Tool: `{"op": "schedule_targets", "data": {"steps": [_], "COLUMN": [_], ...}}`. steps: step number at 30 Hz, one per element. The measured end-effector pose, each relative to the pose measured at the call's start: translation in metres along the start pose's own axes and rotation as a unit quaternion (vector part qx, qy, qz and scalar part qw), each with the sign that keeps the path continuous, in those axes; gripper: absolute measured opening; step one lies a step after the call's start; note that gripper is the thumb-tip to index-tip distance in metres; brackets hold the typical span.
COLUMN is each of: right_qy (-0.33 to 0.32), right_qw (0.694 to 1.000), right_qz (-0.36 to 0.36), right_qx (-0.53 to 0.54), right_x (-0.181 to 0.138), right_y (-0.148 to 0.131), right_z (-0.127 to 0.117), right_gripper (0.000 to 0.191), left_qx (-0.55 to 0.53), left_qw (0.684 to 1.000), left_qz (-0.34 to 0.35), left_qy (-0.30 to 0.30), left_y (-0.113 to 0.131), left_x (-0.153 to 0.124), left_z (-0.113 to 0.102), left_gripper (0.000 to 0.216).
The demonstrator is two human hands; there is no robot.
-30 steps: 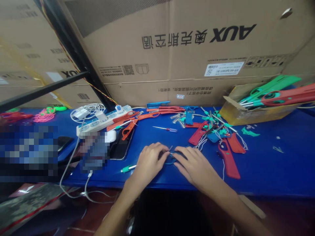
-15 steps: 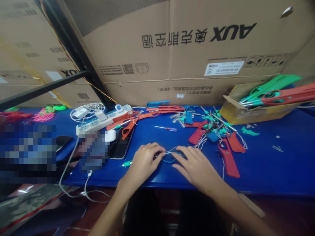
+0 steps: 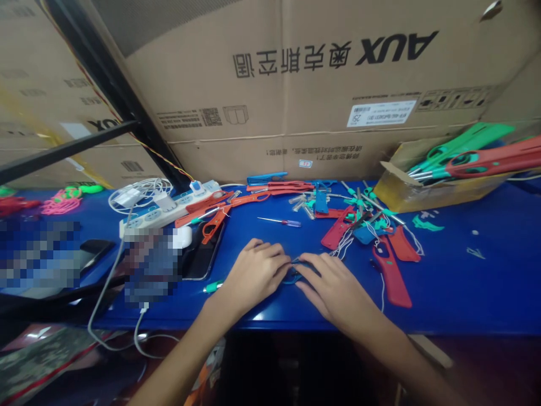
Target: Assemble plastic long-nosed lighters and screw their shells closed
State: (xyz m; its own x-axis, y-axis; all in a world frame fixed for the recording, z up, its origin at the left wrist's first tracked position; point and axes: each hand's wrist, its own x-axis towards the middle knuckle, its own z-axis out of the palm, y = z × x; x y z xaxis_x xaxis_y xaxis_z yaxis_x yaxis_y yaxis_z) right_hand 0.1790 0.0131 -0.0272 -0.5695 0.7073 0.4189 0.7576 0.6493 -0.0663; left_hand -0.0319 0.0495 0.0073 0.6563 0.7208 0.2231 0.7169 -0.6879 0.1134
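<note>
Low over the front of the blue table, my two hands meet at a blue gas lighter casing (image 3: pixel 291 277), mostly hidden under the fingers. My left hand (image 3: pixel 256 276) is closed, thumb and fingertips pinching at the casing's left side. From the right, my right hand (image 3: pixel 333 282) grips it, index finger reaching to the small parts inside, which I cannot make out. A green-tipped piece (image 3: pixel 212 287), apparently the lighter's nozzle end, sticks out left of my left hand. Just right of my right hand lies a red lighter handle (image 3: pixel 393 276) with a white wire.
A pile of lighter parts (image 3: pixel 359 217) lies beyond my right hand. A screwdriver (image 3: pixel 287 223) rests mid-table. At left are a power strip (image 3: pixel 169 211), a phone (image 3: pixel 203 254) and charging cables. A cardboard box (image 3: pixel 443 192) with lighters stands at right.
My left hand has shifted slightly right, its fingertips closer to those of my right hand, covering more of the casing. The view has turned a little.
</note>
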Motion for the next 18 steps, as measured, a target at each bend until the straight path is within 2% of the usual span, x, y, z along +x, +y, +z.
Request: {"op": "schedule_targets", "data": {"steps": [6,18], "right_qy": [-0.010,0.007], "right_qw": [1.000,1.000], "right_qz": [0.003,-0.012], "right_qx": [0.005,-0.017], "right_x": [0.0006,0.0014], "right_y": [-0.0011,-0.0025], "right_z": [-0.0025,-0.0010], "right_gripper": [0.027,0.026], "left_qx": [0.014,0.011], "left_qw": [1.000,1.000], "left_qz": [0.024,0.008], "left_qy": [0.000,-0.027], "left_y": [-0.0027,-0.0011], "left_x": [0.0005,0.0045], "left_z": [0.0008,-0.0033], "left_gripper": [0.024,0.020]}}
